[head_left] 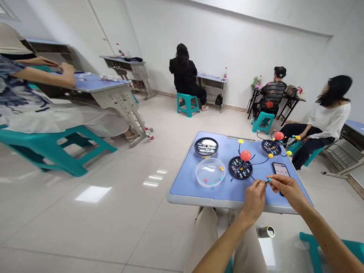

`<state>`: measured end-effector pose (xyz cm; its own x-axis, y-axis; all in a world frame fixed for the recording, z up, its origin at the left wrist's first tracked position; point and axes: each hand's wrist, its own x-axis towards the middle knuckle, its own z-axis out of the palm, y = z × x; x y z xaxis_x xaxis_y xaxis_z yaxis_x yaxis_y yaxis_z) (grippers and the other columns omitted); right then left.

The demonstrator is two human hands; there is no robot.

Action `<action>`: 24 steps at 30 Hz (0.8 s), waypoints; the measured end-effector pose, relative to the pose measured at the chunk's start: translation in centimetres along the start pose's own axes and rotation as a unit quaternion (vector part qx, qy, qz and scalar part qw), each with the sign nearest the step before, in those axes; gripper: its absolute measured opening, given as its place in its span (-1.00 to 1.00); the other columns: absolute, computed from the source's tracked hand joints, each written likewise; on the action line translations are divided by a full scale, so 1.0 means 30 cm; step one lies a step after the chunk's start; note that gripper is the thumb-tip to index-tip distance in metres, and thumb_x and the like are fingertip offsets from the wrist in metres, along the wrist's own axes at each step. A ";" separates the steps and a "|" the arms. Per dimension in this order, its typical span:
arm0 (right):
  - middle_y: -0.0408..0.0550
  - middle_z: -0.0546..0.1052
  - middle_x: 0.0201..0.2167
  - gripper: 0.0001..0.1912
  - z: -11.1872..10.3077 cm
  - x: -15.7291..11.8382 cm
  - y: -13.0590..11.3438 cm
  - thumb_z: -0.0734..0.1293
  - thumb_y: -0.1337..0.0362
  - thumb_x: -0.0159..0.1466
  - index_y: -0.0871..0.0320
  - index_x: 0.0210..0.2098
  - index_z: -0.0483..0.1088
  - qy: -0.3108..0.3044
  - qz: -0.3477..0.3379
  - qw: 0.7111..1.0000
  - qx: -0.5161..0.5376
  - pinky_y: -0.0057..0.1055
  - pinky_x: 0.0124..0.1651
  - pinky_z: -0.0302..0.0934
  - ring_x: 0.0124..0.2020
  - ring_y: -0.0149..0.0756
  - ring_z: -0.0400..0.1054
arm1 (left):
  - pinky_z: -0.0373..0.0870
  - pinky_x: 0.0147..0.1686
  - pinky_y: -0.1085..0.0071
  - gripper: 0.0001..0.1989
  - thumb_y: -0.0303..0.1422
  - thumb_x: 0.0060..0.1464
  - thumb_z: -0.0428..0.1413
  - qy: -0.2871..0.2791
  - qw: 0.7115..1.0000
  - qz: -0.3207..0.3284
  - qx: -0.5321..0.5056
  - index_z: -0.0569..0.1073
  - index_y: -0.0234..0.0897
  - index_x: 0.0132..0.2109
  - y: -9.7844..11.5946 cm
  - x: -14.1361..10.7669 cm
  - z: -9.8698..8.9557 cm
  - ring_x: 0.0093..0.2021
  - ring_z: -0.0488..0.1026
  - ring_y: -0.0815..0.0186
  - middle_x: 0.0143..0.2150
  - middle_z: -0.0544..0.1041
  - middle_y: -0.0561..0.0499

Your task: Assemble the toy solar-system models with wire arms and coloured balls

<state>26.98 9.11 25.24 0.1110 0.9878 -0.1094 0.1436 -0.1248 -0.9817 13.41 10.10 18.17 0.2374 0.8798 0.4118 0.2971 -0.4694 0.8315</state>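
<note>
Between the fingers of my right hand (pixel 286 189) is a small blue bead (pixel 269 180). My left hand (pixel 255 197) pinches a thin black arm just left of the bead. That arm reaches out from a model with a round black base (pixel 240 168), a red ball (pixel 245 155) on top and a yellow piece (pixel 240 141) on another arm. Behind it to the right stands a similar model with a red ball (pixel 279 135) and several coloured beads on its arms. A clear round tray (pixel 210 183) to the left holds a few small beads.
On the blue table (pixel 182 178) lie a phone (pixel 280 170) showing a timer, right of the model, and a round black-rimmed disc (pixel 206 147) at the back left. A dark cylinder (pixel 266 231) is on the floor. People sit at other desks around.
</note>
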 end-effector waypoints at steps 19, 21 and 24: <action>0.06 0.55 -0.22 -0.71 -0.059 0.032 -0.060 0.15 0.32 0.37 0.12 -0.16 0.51 -0.137 -0.321 0.844 -0.407 -0.37 -0.22 0.34 -0.25 -0.25 0.47 | 0.43 -0.30 0.41 -0.75 -0.45 0.27 -0.04 0.017 0.997 0.053 -0.053 0.52 -0.23 -0.08 -0.039 0.005 0.022 -0.32 0.50 0.33 -0.26 0.55 -0.05; 0.05 0.55 -0.22 -0.69 -0.059 0.035 -0.063 0.12 0.37 0.37 0.12 -0.16 0.50 -0.151 -0.336 0.827 -0.424 -0.41 -0.24 0.34 -0.27 -0.29 0.46 | 0.43 -0.30 0.41 -0.76 -0.45 0.27 -0.05 0.020 0.996 0.054 -0.069 0.52 -0.26 -0.11 -0.038 0.008 0.022 -0.33 0.50 0.32 -0.26 0.56 -0.06; 0.04 0.54 -0.26 -0.67 -0.056 0.038 -0.063 0.09 0.44 0.36 0.15 -0.16 0.47 -0.158 -0.354 0.807 -0.445 -0.45 -0.31 0.32 -0.34 -0.34 0.44 | 0.41 -0.32 0.42 -0.76 -0.46 0.27 -0.06 0.027 0.995 0.067 -0.075 0.52 -0.30 -0.17 -0.039 0.011 0.022 -0.34 0.50 0.32 -0.28 0.58 -0.07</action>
<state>28.48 10.31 27.23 -0.5451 0.7978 0.2575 0.7264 0.6028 -0.3301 13.74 10.88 17.10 0.2149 0.8148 0.5385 0.1245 -0.5697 0.8123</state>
